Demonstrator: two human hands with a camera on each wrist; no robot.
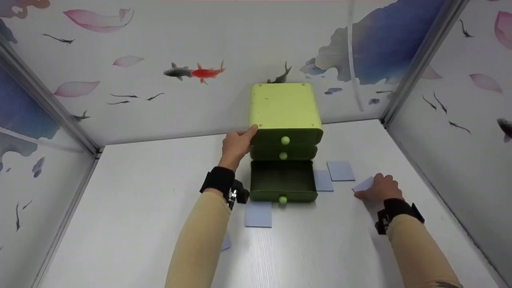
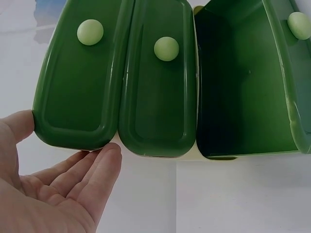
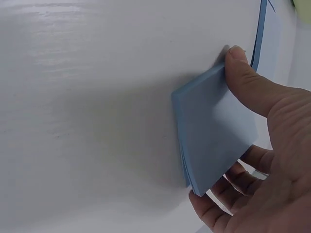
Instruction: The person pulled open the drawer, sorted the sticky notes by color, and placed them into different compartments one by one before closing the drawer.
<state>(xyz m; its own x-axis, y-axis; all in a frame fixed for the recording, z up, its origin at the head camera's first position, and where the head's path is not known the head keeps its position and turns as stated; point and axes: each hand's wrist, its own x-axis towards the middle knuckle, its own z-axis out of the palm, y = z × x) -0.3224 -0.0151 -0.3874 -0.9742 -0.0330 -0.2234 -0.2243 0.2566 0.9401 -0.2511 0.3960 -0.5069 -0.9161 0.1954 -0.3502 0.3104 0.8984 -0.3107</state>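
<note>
"What is done?"
"We find the bottom drawer (image 1: 264, 196) pulled out, the upper drawers (image 1: 268, 137) closed. The left hand (image 1: 237, 146) rests, spread wide, against the cabinet (image 1: 285, 106)."
"What is left?"
"We count four loose pads (image 1: 258, 215) on the table (image 1: 132, 200). The right hand (image 1: 382, 188) pinches a tilted blue pad (image 3: 214, 126); whether it touches the table, we cannot tell."
</note>
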